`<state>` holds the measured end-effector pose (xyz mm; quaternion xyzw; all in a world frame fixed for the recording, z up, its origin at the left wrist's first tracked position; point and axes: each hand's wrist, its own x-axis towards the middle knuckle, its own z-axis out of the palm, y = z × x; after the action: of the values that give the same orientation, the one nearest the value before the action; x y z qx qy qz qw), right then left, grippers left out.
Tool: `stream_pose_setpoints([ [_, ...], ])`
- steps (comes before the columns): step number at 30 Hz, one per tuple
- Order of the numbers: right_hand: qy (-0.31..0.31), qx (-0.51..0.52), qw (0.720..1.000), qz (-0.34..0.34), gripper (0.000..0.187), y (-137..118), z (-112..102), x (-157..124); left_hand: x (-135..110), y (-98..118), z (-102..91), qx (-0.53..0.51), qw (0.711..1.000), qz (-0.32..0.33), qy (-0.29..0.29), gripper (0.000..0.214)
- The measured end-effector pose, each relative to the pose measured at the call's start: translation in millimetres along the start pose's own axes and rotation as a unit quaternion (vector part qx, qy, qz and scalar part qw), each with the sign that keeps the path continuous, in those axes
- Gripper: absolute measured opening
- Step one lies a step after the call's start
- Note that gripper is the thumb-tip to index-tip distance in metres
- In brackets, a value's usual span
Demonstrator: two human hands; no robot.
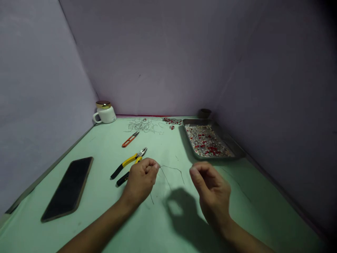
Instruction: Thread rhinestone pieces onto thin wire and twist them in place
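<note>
From the head view, the fingers of my left hand [142,177] are together, clamped on a thin wire [171,167] over the counter [142,228]. The wire sticks out toward three and four o'clock. My right hand [213,189] sits at three o'clock from the left, thumb and forefinger curled tip to tip; I cannot tell whether anything is between them. To manage this well, I think I should pinch close to where the strands meet, pull gently so the wire doesn't kink, and keep its ends from crossing.

Counting clockwise from my left hand: one phone [68,189] at nine; one pair of pliers [129,161] at ten, partly behind my hand; one mug [106,114] and one pair of snips [129,140] near eleven; one tangle of wires [142,125] at twelve, strands uncountable; one heap of beaded pieces [172,121] at one, number unclear; one dark cup [204,113] between one and two; one tray [231,142] at two, its beads [207,146] too many to count.
</note>
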<state>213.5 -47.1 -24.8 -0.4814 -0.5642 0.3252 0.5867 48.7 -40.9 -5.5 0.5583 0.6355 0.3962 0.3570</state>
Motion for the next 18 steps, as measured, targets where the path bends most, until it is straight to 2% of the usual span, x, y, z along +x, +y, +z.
stream_pose_setpoints([
  [2, -0.122, 0.016, 0.990, 0.069, 0.030, -2.5, 0.9, -1.1, -0.1, 0.3, -0.3, -0.014, 1.000, 0.017, 0.004, 0.017],
  [4, -0.221, 0.034, 0.962, 0.155, 0.039, -2.6, 5.3, -1.6, -0.7, 1.0, -0.5, -0.022, 0.999, 0.040, 0.002, 0.018],
  [7, -0.289, 0.107, 0.912, 0.269, 0.044, 1.1, 12.9, -1.1, -1.6, 1.3, 0.2, -0.033, 0.998, 0.043, -0.009, 0.017],
  [10, -0.314, 0.178, 0.870, 0.335, 0.040, 5.4, 15.7, 0.5, -1.7, 1.7, 1.1, -0.055, 0.998, 0.024, -0.025, 0.016],
  [15, -0.290, 0.190, 0.872, 0.346, 0.035, 7.8, 13.7, 2.3, -3.4, 6.7, 0.8, -0.085, 0.992, -0.043, -0.080, 0.016],
  [18, -0.292, 0.190, 0.871, 0.345, 0.034, 6.7, 14.3, 1.5, -4.3, 8.9, -0.2, -0.086, 0.990, -0.059, -0.091, 0.016],
])
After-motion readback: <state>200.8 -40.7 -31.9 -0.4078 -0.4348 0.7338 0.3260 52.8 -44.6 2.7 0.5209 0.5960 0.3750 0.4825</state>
